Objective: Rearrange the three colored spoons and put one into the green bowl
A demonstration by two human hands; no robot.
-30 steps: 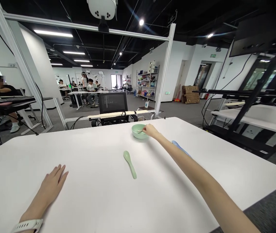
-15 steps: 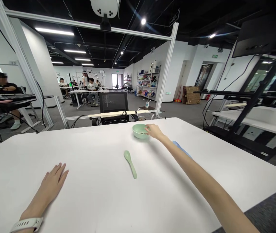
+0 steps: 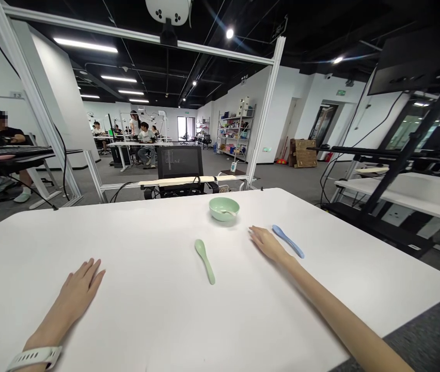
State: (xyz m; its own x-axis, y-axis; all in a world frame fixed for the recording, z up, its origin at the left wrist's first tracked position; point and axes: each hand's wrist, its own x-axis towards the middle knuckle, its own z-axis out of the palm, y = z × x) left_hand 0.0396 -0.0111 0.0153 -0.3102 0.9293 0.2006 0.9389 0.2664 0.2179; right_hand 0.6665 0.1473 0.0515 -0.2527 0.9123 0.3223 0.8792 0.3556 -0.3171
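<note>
A light green bowl (image 3: 220,214) stands near the far edge of the white table (image 3: 138,310), and a small pale spoon (image 3: 228,212) lies inside it. My right hand (image 3: 266,243) is just right of and nearer than the bowl, fingers stretched out, holding nothing. Close beside that hand on its right lies a blue spoon (image 3: 287,241). In the middle of the table rests a green spoon (image 3: 205,262), its handle towards me. My left hand (image 3: 78,289) lies flat on the table at the left, fingers spread, with a white band (image 3: 36,357) on the wrist.
A metal frame (image 3: 267,103) rises behind the table, with a black mesh chair (image 3: 180,163) beyond its lower bar. Other people sit at desks at the far left and in the background. On the right stands another white desk (image 3: 394,199) with black stands and cables.
My right hand has left the bowl and come back towards me, fingers now extended. The blue spoon, partly covered before by my arm, shows whole. My left hand stays put.
</note>
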